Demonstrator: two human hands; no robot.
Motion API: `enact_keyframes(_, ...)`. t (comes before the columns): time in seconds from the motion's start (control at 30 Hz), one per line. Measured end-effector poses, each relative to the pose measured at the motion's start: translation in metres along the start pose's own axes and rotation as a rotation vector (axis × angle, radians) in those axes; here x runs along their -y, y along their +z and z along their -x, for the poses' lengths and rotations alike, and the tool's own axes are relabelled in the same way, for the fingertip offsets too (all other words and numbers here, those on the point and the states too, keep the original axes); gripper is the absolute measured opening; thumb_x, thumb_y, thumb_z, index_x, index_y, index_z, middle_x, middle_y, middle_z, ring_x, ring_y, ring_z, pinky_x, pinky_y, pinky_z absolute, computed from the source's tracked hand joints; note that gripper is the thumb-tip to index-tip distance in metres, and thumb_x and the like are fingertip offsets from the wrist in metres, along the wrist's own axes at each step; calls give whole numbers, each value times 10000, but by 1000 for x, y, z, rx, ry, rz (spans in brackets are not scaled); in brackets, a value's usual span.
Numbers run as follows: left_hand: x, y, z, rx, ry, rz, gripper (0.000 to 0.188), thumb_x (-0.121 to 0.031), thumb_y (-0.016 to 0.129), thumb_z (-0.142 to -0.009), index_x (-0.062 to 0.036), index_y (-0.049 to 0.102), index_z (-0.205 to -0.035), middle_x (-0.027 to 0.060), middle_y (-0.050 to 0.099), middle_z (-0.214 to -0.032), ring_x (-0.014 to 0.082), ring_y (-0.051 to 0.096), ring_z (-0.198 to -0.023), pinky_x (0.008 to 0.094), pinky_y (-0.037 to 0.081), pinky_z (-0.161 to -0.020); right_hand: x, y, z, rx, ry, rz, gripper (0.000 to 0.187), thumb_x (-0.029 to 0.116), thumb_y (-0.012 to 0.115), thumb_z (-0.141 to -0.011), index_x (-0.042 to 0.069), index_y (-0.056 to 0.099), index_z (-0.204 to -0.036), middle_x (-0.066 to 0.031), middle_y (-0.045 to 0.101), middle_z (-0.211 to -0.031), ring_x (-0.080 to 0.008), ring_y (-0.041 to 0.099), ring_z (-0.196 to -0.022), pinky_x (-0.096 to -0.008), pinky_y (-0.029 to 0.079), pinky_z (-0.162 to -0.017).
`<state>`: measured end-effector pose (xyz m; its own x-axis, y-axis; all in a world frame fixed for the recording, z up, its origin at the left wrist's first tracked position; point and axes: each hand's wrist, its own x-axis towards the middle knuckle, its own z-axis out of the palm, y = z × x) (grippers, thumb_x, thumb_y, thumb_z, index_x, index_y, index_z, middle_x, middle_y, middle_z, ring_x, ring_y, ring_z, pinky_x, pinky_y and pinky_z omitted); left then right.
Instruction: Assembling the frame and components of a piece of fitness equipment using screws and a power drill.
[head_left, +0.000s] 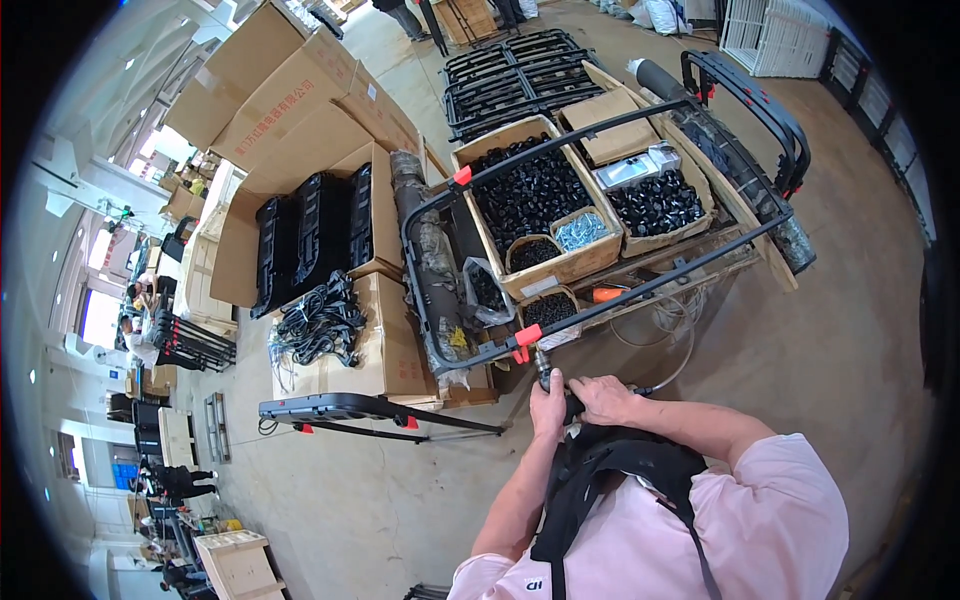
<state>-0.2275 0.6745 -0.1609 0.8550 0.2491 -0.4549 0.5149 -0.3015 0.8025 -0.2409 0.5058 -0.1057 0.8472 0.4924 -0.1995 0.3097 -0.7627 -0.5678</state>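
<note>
Your left hand (547, 408) was wrapped around a dark hand tool (543, 368) with a metal front, its thumb lying up along the top. Your right hand (606, 401) was curled around the tool's rear part; how firmly it pressed you could not tell from this view. The tool stood in front of your torso, its nose at the near edge of a black tubular frame (690, 268), just beside a red clip (520, 354); whether it touched was too small to tell.

The frame's near rail crossed above a small tray of black parts (550, 309), and its far rail passed over a wooden box (487, 235). Its left end overlapped a wrapped roll (437, 285), close to the carton (395, 335) under the black cables (322, 318), so room was tight there. Lower left, a second black frame (345, 405) jutted toward your left forearm, well short of it. Concrete floor (830, 350) spread widely on your right, where a hose (684, 365) curved near your right wrist.
</note>
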Motion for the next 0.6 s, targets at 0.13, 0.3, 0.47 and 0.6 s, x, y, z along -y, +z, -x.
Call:
enact_keyframes(0.13, 3, 0, -2, 11, 0, 52, 570, -531, 679, -1024, 36, 655, -1080, 95, 675, -946, 175, 597, -856, 381, 523, -786, -1, 9, -2, -46, -75, 23, 483, 217, 824, -795, 12, 609, -1176, -226, 625, -1151, -431, 674, -1125, -536, 579, -910)
enact_keyframes(0.3, 1, -1, 6, 10, -9, 9, 584, -541, 675, -1025, 40, 660, -1089, 93, 676, -945, 181, 601, -858, 391, 525, -798, 1, 13, 2, -30, -50, 16, 488, 207, 828, -780, 18, 612, -1174, -214, 618, -1151, -420, 672, -1134, -535, 578, -918)
enact_keyframes(0.47, 3, -5, 11, 50, -20, 5, 601, -552, 670, -1025, 38, 669, -1139, 119, 706, -1010, 201, 633, -927, 398, 530, -853, 5, 17, 5, -20, -30, 11, 505, 206, 833, -769, 20, 611, -1183, -215, 617, -1148, -421, 668, -1136, -535, 577, -915)
enact_keyframes(0.6, 5, -10, 14, 55, -24, 52, 625, -579, 663, -1013, 38, 666, -1115, 190, 725, -1026, 295, 685, -968, 453, 531, -897, 11, 17, 7, 9, -19, 32, 527, 208, 833, -770, 23, 610, -1211, -213, 617, -1147, -418, 668, -1138, -533, 576, -914)
